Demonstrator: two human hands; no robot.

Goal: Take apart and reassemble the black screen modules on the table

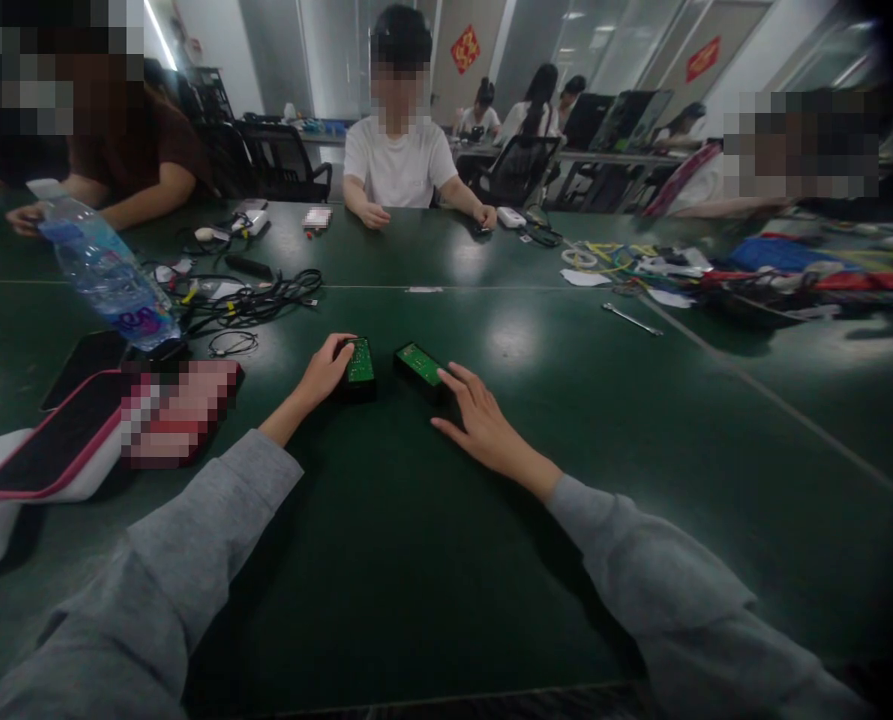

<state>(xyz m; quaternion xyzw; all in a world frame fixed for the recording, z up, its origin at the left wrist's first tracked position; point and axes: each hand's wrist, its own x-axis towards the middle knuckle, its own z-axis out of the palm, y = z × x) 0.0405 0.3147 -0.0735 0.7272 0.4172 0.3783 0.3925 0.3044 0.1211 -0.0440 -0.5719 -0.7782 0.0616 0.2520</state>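
Two small black boxes with green circuit boards on top rest on the dark green table. My left hand point(324, 374) grips the left box point(360, 362) at its left side, thumb over the board's edge and fingers round the far side. The right box point(418, 366) lies at a slant a little apart from it. Beside that box's right end is my right hand point(483, 412), its fingers apart, with a fingertip at the board's near right corner and the thumb stretched out below.
A water bottle point(108, 265), a pink-edged phone point(60, 430) and a red box point(191, 410) are at left. Black cables point(266, 300) lie beyond. A wrench point(632, 319) and coloured cables point(626, 258) are at right. A person in white point(399, 165) sits opposite.
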